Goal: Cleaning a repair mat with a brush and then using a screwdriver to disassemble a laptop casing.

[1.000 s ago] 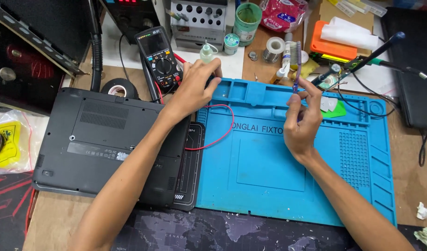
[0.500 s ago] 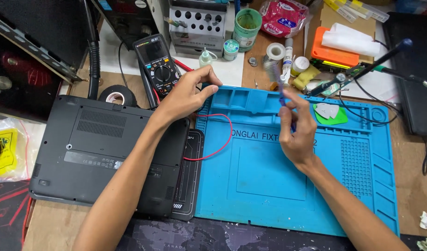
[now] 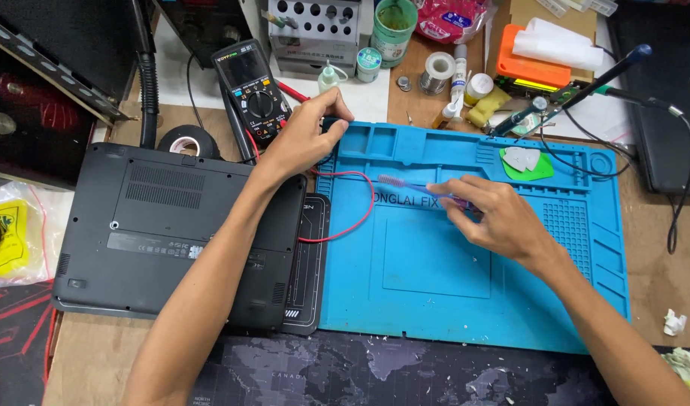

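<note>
Lowered since the earlier frames, the purple brush [image 3: 413, 186] now lies almost flat over the blue mat [image 3: 435, 301], its long axis running left to right, bristle end pointing left toward the red wire [image 3: 345, 225]. The right hand [image 3: 495, 218] pinches its handle end in its fingers. The left hand [image 3: 304, 139] is clenched on something small at the mat's top-left corner, beside the multimeter [image 3: 251, 86]. The closed black laptop [image 3: 172, 233] lies left of the mat; the mat's middle is open.
</note>
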